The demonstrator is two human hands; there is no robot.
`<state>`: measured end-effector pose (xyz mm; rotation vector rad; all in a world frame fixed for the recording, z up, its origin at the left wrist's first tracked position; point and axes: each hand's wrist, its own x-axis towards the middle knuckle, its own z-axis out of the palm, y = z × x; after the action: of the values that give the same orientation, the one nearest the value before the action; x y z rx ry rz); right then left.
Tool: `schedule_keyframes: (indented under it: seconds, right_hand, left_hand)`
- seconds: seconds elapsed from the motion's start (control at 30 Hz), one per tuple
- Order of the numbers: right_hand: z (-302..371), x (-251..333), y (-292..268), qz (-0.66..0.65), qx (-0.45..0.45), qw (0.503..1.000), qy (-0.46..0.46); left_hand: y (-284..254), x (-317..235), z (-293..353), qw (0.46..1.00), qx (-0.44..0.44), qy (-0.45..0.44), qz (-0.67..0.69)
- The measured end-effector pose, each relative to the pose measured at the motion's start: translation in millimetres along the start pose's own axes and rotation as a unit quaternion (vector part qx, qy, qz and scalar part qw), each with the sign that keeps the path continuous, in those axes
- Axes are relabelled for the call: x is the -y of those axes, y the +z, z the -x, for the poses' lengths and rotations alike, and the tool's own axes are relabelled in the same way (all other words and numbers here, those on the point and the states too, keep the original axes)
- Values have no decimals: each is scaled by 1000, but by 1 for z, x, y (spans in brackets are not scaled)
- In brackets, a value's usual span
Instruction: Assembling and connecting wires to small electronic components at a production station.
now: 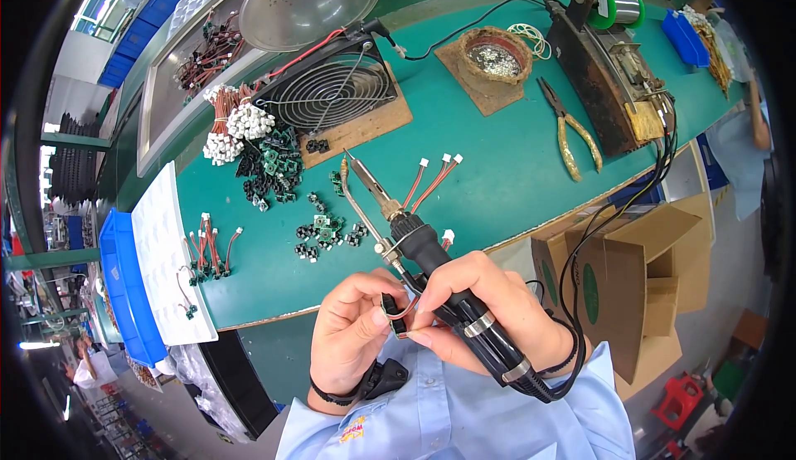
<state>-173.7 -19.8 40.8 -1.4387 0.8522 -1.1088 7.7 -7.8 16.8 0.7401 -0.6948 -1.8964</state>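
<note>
At the bench's (497, 186) near edge, the left hand (352, 331) pinches a small wired connector (396, 309). The right hand (489, 311) is clamped round a soldering iron (414, 240). At the left end, a white tray (162, 244) holds wired parts.

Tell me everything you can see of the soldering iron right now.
The soldering iron has a black handle, a brass-coloured collar and a long metal tip pointing up and left over the green table. A thin metal rod runs alongside the tip. The right hand grips the handle; metal bands clamp black cables to its rear. The left hand pinches a small black part with red wires beside the handle.
</note>
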Motion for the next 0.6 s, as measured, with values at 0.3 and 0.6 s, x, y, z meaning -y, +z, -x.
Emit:
schedule_keyframes:
  seconds: [0.3,0.6]
  right_hand:
    - [2,-4,1,-26,-20,999,-37]
    - [-1,-3,-2,1,-5,999,-42]
  left_hand:
    - [-1,3,-1,1000,-1,18,-10]
    - [1,2,-1,998,-9,38,-49]
